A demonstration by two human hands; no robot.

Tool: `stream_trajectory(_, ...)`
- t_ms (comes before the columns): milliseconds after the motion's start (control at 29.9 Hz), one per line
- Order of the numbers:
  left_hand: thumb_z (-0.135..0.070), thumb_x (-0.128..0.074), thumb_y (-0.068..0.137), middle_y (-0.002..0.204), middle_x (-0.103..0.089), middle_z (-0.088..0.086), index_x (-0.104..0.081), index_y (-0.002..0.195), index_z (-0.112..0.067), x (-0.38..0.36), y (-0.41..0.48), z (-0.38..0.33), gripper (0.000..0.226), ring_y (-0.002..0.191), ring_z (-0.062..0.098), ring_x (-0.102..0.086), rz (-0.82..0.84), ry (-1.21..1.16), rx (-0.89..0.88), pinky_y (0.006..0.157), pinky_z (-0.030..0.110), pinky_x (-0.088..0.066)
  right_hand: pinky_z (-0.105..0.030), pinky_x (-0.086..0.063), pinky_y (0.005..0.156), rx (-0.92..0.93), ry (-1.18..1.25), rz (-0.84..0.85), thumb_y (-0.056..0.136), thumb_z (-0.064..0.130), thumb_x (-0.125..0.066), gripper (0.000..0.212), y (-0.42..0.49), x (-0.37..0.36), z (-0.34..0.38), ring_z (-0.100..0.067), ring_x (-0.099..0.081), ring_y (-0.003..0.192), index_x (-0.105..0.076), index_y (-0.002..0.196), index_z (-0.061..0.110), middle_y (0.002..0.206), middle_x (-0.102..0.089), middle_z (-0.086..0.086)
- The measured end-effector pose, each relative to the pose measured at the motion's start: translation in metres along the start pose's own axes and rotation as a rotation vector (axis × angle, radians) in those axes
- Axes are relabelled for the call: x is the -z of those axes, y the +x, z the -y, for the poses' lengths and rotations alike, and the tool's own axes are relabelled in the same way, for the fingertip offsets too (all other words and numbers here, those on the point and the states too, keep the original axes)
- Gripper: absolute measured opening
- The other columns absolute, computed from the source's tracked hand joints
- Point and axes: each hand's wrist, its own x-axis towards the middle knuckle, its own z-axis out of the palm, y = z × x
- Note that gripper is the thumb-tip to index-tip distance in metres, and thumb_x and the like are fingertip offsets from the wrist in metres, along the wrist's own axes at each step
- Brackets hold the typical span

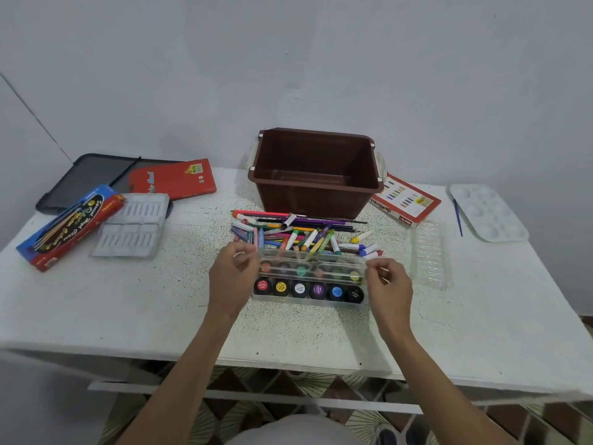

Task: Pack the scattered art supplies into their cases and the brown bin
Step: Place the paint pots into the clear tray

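Note:
A clear case point(308, 300) of paint pots lies near the table's front middle. Its transparent lid point(313, 264) hangs tilted over the back row of pots. My left hand point(232, 277) pinches the lid's left end, and my right hand point(388, 284) pinches its right end. Behind the case lies a heap of markers, crayons and pencils point(298, 234). The brown bin point(316, 171) stands open and empty beyond the heap.
At the left lie a blue-red colour box point(69, 226), a grey plastic insert tray point(131, 231), a red box point(173, 179) and a dark mesh pouch point(93, 176). At the right lie an oil pastel box point(406, 200), a clear tray point(430, 255), a white palette point(487, 211) and a blue brush point(458, 216).

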Motion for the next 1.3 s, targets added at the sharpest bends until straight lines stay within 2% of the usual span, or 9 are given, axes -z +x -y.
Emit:
stream_trajectory(134, 0.001, -0.064, 0.089, 0.120, -0.060, 0.007, -0.062, 0.109, -0.014, -0.002, 0.002, 0.013, 0.025, 0.093, 0.001, -0.059, 0.070, 0.121, -0.074, 0.075, 0.006, -0.051, -0.030, -0.053, 0.081, 0.072, -0.110, 0.077, 0.093, 0.008, -0.059, 0.021, -0.002, -0.002, -0.007, -0.007, -0.057, 0.100, -0.065, 0.095, 0.028, 0.107, -0.056, 0.006)
stream_trajectory(234, 0.002, -0.061, 0.089, 0.127, -0.056, 0.007, -0.063, 0.119, -0.014, -0.006, 0.000, 0.017, 0.034, 0.102, 0.006, -0.055, 0.092, 0.218, -0.084, 0.074, -0.002, -0.042, -0.026, -0.050, 0.085, 0.176, -0.212, 0.121, 0.093, 0.007, -0.059, 0.020, -0.005, -0.002, -0.011, -0.008, -0.054, 0.100, -0.066, 0.100, 0.024, 0.110, -0.053, -0.001)
stream_trajectory(401, -0.001, -0.055, 0.092, 0.141, -0.044, 0.005, -0.051, 0.138, -0.014, -0.013, -0.007, 0.020, 0.048, 0.125, 0.019, -0.049, 0.140, 0.279, -0.018, 0.095, 0.023, -0.044, -0.005, -0.033, 0.084, 0.274, -0.376, 0.170, 0.091, 0.004, -0.061, 0.021, -0.009, -0.003, -0.020, -0.011, -0.047, 0.107, -0.070, 0.110, 0.009, 0.113, -0.047, -0.001)
stream_trajectory(568, -0.002, -0.050, 0.094, 0.144, -0.045, 0.004, -0.048, 0.141, -0.011, -0.014, -0.008, 0.022, 0.048, 0.118, 0.007, -0.043, 0.170, 0.351, -0.046, 0.074, -0.005, -0.035, -0.007, -0.033, 0.085, 0.310, -0.446, 0.173, 0.090, 0.005, -0.063, 0.023, -0.010, -0.002, -0.033, -0.016, -0.048, 0.111, -0.070, 0.112, 0.007, 0.119, -0.049, -0.007)
stream_trajectory(735, -0.004, -0.047, 0.095, 0.146, -0.041, 0.002, -0.048, 0.141, -0.012, -0.014, -0.006, 0.032, 0.047, 0.121, 0.004, -0.038, 0.215, 0.421, -0.102, 0.088, 0.003, -0.034, -0.007, -0.033, 0.082, 0.367, -0.495, 0.179, 0.090, 0.006, -0.063, 0.023, -0.011, -0.002, -0.039, -0.016, -0.048, 0.109, -0.069, 0.112, 0.006, 0.121, -0.049, -0.009)
stream_trajectory(835, -0.007, -0.047, 0.096, 0.152, -0.032, 0.001, -0.045, 0.143, -0.014, -0.015, -0.008, 0.034, 0.048, 0.138, 0.013, -0.030, 0.251, 0.488, -0.160, 0.108, 0.031, -0.039, -0.020, -0.041, 0.083, 0.424, -0.535, 0.170, 0.089, 0.006, -0.064, 0.024, -0.011, -0.002, -0.042, -0.016, -0.048, 0.106, -0.068, 0.112, 0.006, 0.120, -0.050, -0.010)
stream_trajectory(902, -0.007, -0.046, 0.096, 0.154, -0.029, 0.002, -0.043, 0.144, -0.014, -0.016, -0.010, 0.035, 0.048, 0.142, 0.017, -0.025, 0.274, 0.532, -0.186, 0.109, 0.041, -0.040, -0.026, -0.044, 0.082, 0.454, -0.547, 0.170, 0.088, 0.005, -0.065, 0.024, -0.011, -0.001, -0.043, -0.020, -0.050, 0.105, -0.068, 0.112, 0.006, 0.118, -0.052, -0.012)
stream_trajectory(1103, -0.007, -0.050, 0.095, 0.149, -0.035, 0.007, -0.045, 0.141, -0.010, -0.015, -0.013, 0.035, 0.046, 0.140, 0.021, -0.029, 0.269, 0.591, -0.253, 0.105, 0.038, -0.042, -0.030, -0.050, 0.081, 0.560, -0.602, 0.234, 0.089, 0.010, -0.064, 0.027, -0.008, 0.004, -0.055, -0.023, -0.051, 0.105, -0.065, 0.116, 0.007, 0.119, -0.052, -0.011)
stream_trajectory(1303, 0.003, -0.066, 0.077, 0.143, -0.046, 0.015, -0.053, 0.133, -0.009, -0.032, -0.011, 0.038, 0.059, 0.133, 0.035, -0.041, 0.301, 0.828, -0.431, 0.108, 0.053, -0.038, -0.028, -0.048, 0.078, 0.569, -0.649, 0.220, 0.089, 0.013, -0.065, 0.030, -0.009, 0.002, -0.058, -0.024, -0.051, 0.105, -0.064, 0.118, 0.009, 0.122, -0.053, -0.012)
